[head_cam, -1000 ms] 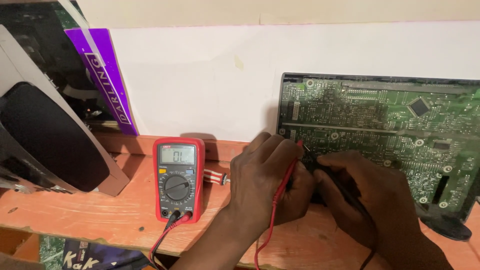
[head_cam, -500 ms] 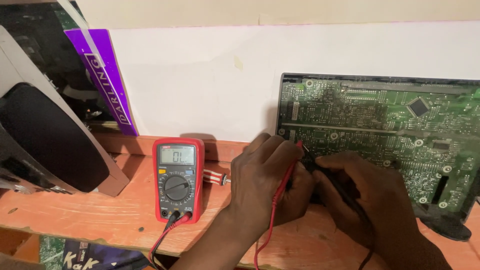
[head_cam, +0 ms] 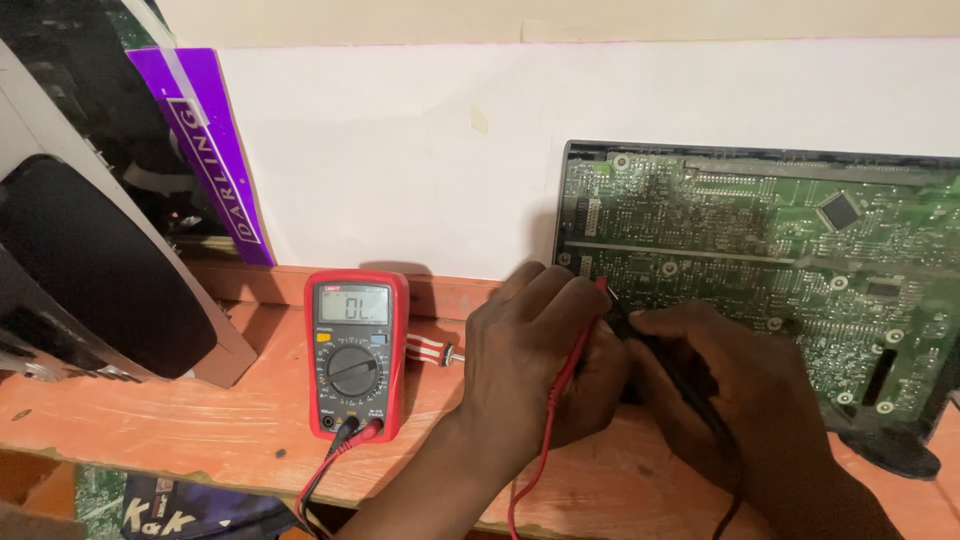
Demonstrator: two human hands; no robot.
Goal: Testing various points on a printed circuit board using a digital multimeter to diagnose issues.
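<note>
Head view, two probes, one multimeter

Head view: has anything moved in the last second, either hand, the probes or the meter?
Nothing visibly changed. The left hand still holds the red probe and the right hand the black probe, both tips at the lower left edge of the green circuit board. The red multimeter lies in the same place on the orange shelf, leads plugged in.
</note>
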